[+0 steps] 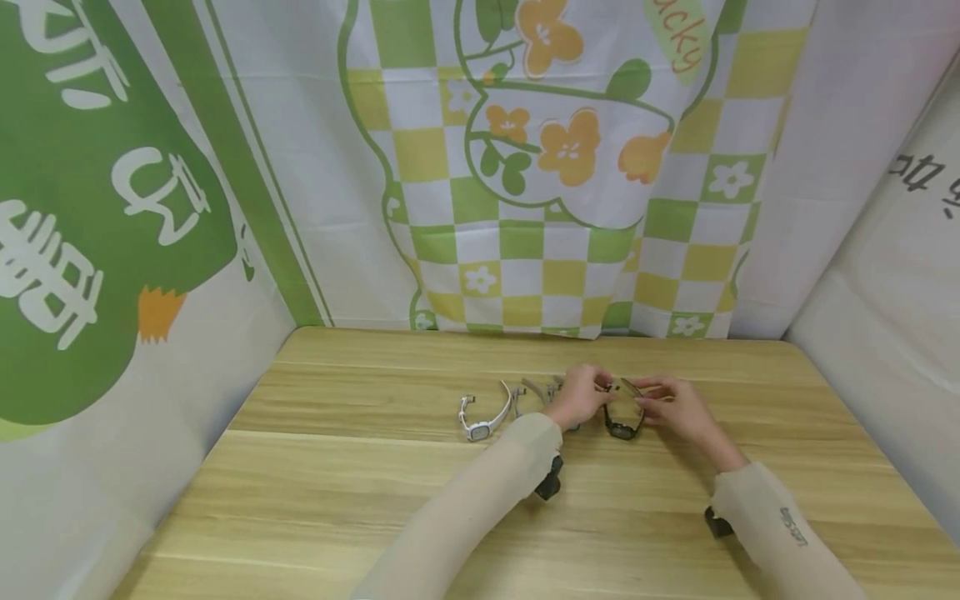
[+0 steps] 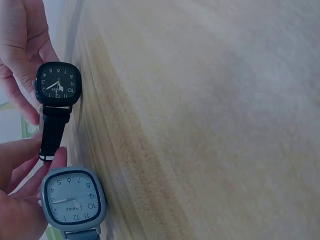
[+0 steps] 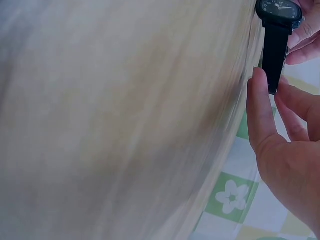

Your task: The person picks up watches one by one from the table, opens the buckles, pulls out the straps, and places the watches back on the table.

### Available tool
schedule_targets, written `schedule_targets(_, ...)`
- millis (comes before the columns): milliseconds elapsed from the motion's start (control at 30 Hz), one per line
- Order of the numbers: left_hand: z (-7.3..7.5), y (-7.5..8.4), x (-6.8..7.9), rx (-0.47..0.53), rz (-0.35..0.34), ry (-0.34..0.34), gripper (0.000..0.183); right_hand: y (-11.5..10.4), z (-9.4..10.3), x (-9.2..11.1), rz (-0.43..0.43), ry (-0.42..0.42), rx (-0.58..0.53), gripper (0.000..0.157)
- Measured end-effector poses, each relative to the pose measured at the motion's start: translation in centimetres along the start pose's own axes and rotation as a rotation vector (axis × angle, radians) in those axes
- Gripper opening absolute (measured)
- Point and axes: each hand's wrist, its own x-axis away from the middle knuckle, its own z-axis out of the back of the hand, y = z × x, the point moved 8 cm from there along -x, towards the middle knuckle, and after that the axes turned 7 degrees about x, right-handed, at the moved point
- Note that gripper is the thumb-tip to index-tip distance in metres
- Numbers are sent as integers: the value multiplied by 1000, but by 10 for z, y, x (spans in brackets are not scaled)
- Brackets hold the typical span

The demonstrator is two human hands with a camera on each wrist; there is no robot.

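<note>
A black wristwatch [image 1: 622, 431] with a rounded square dial stands on the wooden table, its straps rising toward both hands. My left hand [image 1: 581, 396] pinches one strap near its end, where the left wrist view shows a light keeper or buckle piece. From the other side, my right hand [image 1: 675, 408] holds the opposite strap [image 3: 276, 57] between its fingers. Beside the left hand, a grey-blue wristwatch [image 2: 75, 197] sits close by, mostly hidden behind that hand in the head view. Further left stands a white wristwatch [image 1: 478, 432] with its strap spread apart.
Between the white watch and my left hand, more greyish straps [image 1: 534, 387] stick up, partly covered by the hand. The wooden table [image 1: 300, 500] ends at a patterned curtain [image 1: 517, 275] behind, with printed cloth on both sides. Each wrist carries a small black camera [image 1: 550, 479].
</note>
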Motion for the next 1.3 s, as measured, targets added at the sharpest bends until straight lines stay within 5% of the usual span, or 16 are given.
schedule_targets(800,1,7,3,-127,31,-25,24,2,4,2,-36,-31,45,39)
schedule_targets(1000,0,17,9,-233,-99,-74,22,-4,6,9,-3,-20,92,37)
schedule_targets(1300,19,29,36,-417,-321,-165,28,-18,4,20,151,31,382,29)
